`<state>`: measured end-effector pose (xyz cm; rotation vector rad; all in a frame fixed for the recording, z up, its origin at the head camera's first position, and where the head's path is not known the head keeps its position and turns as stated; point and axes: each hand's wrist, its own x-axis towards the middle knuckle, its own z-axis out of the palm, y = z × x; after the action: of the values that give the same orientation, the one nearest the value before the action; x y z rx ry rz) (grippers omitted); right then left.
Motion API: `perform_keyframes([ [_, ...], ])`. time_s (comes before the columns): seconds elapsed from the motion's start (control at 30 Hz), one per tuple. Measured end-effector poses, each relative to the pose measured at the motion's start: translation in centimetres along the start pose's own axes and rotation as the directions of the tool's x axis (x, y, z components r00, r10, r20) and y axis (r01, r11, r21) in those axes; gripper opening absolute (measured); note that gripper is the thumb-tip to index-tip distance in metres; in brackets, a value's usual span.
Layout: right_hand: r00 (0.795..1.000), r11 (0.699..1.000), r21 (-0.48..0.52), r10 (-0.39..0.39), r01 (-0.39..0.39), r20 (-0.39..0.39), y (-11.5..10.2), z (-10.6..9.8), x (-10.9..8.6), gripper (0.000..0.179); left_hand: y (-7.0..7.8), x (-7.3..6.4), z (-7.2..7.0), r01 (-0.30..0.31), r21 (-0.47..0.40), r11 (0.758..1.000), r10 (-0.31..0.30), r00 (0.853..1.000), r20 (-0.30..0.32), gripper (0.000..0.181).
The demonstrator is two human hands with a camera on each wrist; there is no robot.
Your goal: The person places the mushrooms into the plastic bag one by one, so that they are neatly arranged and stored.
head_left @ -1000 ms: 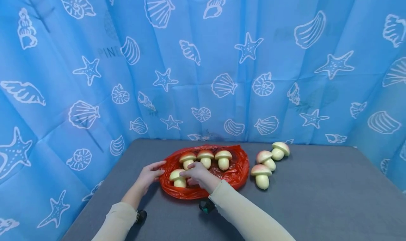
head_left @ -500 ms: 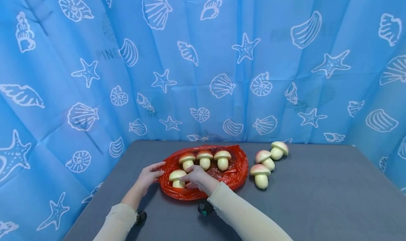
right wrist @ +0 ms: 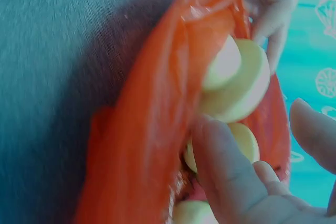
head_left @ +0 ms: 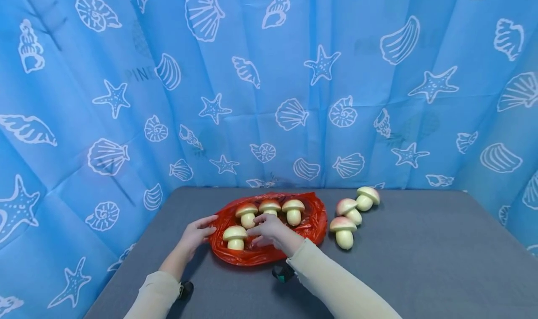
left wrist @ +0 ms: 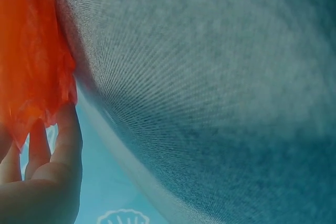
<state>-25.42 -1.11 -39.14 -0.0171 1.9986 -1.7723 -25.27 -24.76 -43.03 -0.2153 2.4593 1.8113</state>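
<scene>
An open red plastic bag [head_left: 269,258] lies on the table with several toy mushrooms inside. One pale-capped mushroom [head_left: 235,237] sits at its front left. Along the back stand two red-capped mushrooms [head_left: 246,213] and a yellowish one [head_left: 293,211]. My left hand [head_left: 194,236] rests against the bag's left edge, fingers extended; in the left wrist view the fingertips [left wrist: 65,116] touch the plastic. Over the bag's middle, my right hand [head_left: 275,234] is just right of the front mushroom, holding nothing. Its thumb and fingers stand apart in the right wrist view.
Three more mushrooms, one at the front [head_left: 343,232], one in the middle [head_left: 349,210] and one at the back [head_left: 367,198], lie right of the bag on the grey table [head_left: 412,258]. A blue shell-print curtain [head_left: 294,141] encloses the back and sides.
My right hand has let go of the front-left mushroom and drawn a little to the right. That mushroom stays in the bag. My left hand keeps its place at the bag's edge.
</scene>
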Motion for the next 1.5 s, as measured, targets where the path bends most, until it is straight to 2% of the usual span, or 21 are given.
perform_keyframes([
  [0.2,1.000,1.000,0.020,-0.022,0.022,-0.005,-0.8,-1.6,-0.5,0.050,0.0,0.0,-0.1,0.004,-0.006,1.000,-0.004,1.000,-0.002,0.042],
  [0.6,0.995,0.996,-0.083,-0.046,0.039,-0.086,-2.2,-6.5,-2.7,0.046,-0.2,0.1,-0.2,0.008,-0.002,1.000,-0.008,1.000,-0.005,0.043],
  [0.77,0.992,0.991,-0.125,-0.062,0.048,-0.108,-2.2,-8.9,-3.7,0.049,-0.2,0.0,-0.3,0.005,0.001,1.000,-0.005,1.000,0.001,0.043],
  [1.0,0.984,0.990,-0.140,-0.048,0.024,-0.172,-2.0,-11.7,-4.8,0.050,-0.2,0.1,-0.2,0.014,0.012,1.000,-0.014,1.000,-0.007,0.042],
  [1.27,0.981,0.985,-0.170,-0.048,0.015,-0.188,-1.8,-14.7,-6.2,0.055,-0.2,0.2,-0.2,0.004,0.020,1.000,-0.004,1.000,-0.005,0.041],
  [1.5,0.982,0.987,-0.159,-0.035,0.005,-0.184,-1.2,-16.5,-6.9,0.057,-0.4,0.2,-0.2,0.009,0.014,1.000,-0.009,1.000,-0.007,0.041],
])
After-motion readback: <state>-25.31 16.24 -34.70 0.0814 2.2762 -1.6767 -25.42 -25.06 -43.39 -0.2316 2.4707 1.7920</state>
